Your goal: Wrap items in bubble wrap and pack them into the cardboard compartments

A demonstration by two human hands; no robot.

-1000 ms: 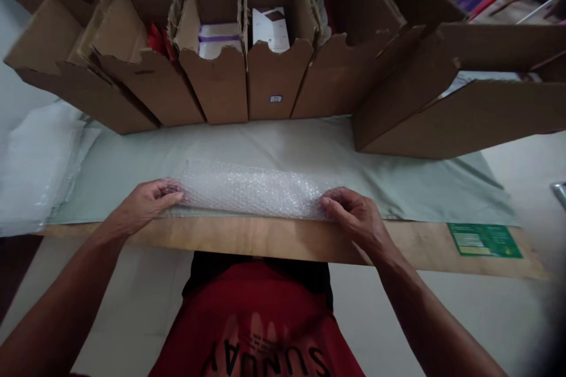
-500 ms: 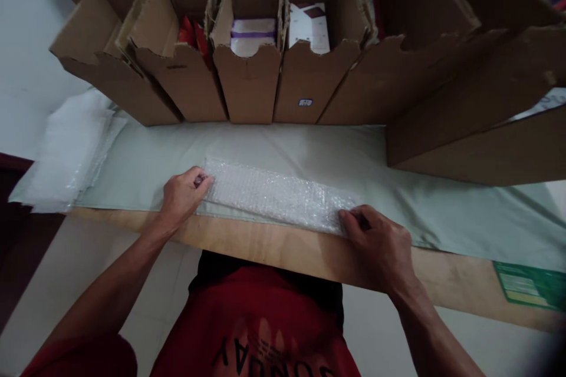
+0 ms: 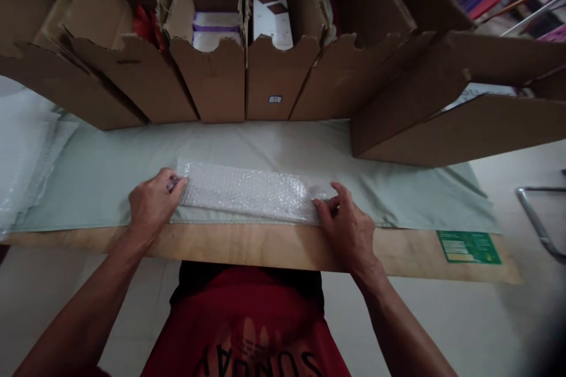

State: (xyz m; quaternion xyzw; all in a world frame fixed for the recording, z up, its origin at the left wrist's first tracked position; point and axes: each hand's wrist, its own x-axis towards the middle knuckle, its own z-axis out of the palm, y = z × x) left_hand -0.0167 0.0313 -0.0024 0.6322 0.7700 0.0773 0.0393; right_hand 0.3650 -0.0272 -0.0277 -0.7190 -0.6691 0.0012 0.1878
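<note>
A long, flat strip of folded bubble wrap (image 3: 247, 191) lies on the pale green cloth near the table's front edge. My left hand (image 3: 154, 197) pinches its left end between thumb and fingers. At the opposite end, my right hand (image 3: 347, 218) grips the right edge with thumb and fingertips, the index finger raised a little. The wrap is clear and shiny; whether anything is inside it I cannot tell.
Cardboard bins (image 3: 207, 79) stand in a row along the back, some holding packets and a white box (image 3: 272, 23). Another carton (image 3: 442, 129) sits at the right. Clear plastic sheets (image 3: 26, 153) are stacked at the left. A green label (image 3: 469, 247) lies on the wooden edge.
My view has turned to the right, so the scene sits farther left. Both hands keep hold of the bubble wrap's ends; my right index finger has lifted.
</note>
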